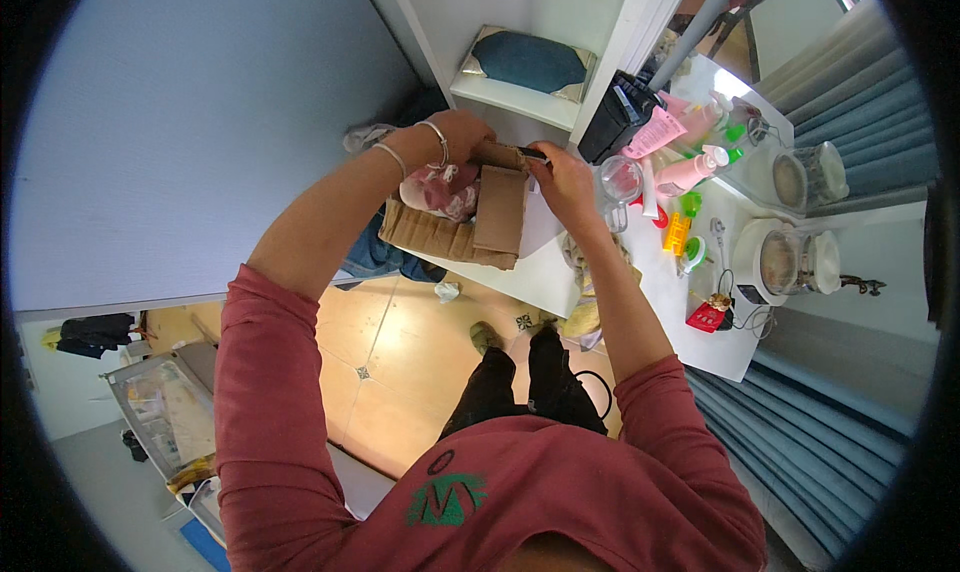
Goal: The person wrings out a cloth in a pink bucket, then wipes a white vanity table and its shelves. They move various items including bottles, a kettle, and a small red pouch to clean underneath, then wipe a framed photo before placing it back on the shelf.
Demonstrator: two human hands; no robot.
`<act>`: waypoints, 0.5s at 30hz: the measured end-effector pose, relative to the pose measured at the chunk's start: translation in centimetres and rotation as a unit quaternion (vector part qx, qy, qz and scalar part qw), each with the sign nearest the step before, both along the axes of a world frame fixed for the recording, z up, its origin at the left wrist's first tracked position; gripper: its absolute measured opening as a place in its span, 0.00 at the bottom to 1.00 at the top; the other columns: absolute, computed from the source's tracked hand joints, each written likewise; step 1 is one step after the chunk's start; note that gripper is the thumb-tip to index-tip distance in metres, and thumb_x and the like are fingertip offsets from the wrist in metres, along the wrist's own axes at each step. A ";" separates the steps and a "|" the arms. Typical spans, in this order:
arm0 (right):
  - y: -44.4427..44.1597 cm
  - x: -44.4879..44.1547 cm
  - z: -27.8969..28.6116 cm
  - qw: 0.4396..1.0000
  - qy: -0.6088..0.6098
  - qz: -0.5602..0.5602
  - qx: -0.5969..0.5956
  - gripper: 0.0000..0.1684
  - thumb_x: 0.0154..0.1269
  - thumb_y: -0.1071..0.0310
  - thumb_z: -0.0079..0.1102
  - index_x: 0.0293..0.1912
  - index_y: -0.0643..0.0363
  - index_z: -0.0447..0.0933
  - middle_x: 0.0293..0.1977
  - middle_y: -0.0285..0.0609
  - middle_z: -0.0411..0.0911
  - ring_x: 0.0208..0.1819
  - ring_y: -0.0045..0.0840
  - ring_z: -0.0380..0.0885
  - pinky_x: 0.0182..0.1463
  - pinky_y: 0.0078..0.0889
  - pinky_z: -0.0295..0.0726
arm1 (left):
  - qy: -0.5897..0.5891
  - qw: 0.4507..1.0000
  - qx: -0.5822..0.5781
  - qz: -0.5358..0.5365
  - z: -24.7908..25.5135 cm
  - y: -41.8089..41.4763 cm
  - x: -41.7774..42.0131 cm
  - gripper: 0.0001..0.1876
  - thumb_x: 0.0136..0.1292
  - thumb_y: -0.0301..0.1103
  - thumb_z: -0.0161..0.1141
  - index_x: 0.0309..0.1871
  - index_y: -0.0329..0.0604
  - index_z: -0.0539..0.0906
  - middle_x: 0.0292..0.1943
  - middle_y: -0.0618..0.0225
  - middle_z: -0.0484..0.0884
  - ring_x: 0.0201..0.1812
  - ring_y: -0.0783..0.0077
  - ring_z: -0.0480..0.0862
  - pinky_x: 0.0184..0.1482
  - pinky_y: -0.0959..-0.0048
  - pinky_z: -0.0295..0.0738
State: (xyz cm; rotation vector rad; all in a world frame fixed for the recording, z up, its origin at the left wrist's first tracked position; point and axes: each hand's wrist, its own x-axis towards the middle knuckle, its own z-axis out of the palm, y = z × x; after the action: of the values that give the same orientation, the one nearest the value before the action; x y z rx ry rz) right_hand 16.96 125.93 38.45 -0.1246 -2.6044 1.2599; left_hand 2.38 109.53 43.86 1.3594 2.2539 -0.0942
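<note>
An open cardboard box [500, 210] rests at the edge of the white tabletop [536, 276], with its flaps raised. Inside lies a bundle of pink and white fabric [444, 191], partly covered by a flap. My left hand [463, 133], below two bracelets on the wrist, grips the far rim of the box, its fingertips largely hidden. At the far right corner my right hand [564, 186] pinches the rim between thumb and fingers. A small dark strip [532, 153] shows at that corner, and I cannot tell what it is.
Beyond the box stands a white shelf [517, 103] with a dark green cushion-like item [531, 62]. To the right are a black bin [616, 118], a glass jug [621, 182], pink pump bottles [686, 173] and a white appliance [757, 261]. A crumpled cloth [592, 302] hangs over the table edge.
</note>
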 end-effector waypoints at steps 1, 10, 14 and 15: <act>0.1 0.4 0.0 1.000 0.011 -0.010 -0.016 0.17 0.59 0.67 0.60 0.49 0.58 0.75 0.40 0.52 0.79 0.41 0.47 0.78 0.42 0.44 0.76 | 0.024 0.999 -0.015 0.019 0.7 0.2 0.7 0.20 0.50 0.32 0.65 0.49 0.50 0.83 0.40 0.55 0.85 0.45 0.52 0.83 0.47 0.59 0.78; 1.5 19.1 -3.4 0.963 -0.059 -0.021 0.262 0.42 0.47 0.57 0.72 0.62 0.52 0.68 0.64 0.52 0.62 0.63 0.48 0.63 0.58 0.52 0.67 | 0.094 0.996 0.003 0.004 1.3 -3.7 3.4 0.16 0.54 0.30 0.60 0.48 0.51 0.83 0.37 0.55 0.84 0.41 0.52 0.84 0.44 0.58 0.78; 1.7 18.8 -7.4 0.948 -0.077 -0.094 0.294 0.41 0.41 0.57 0.74 0.59 0.43 0.72 0.65 0.53 0.58 0.63 0.51 0.60 0.59 0.55 0.65 | 0.081 0.995 -0.009 0.056 2.5 -6.7 5.0 0.15 0.56 0.31 0.58 0.48 0.50 0.82 0.35 0.53 0.84 0.38 0.50 0.83 0.42 0.57 0.77; 2.2 17.9 -8.1 0.953 -0.073 -0.099 0.278 0.39 0.41 0.59 0.74 0.58 0.43 0.73 0.63 0.52 0.59 0.61 0.50 0.62 0.58 0.52 0.66 | 0.071 0.994 -0.012 0.079 3.2 -7.9 5.7 0.15 0.56 0.32 0.58 0.48 0.49 0.82 0.34 0.53 0.84 0.37 0.49 0.83 0.42 0.56 0.77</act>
State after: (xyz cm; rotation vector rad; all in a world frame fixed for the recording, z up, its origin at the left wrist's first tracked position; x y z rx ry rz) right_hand 34.89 128.12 30.35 -0.3731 -2.8729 0.4359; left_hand 8.08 101.60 47.06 1.1905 2.4611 -0.1683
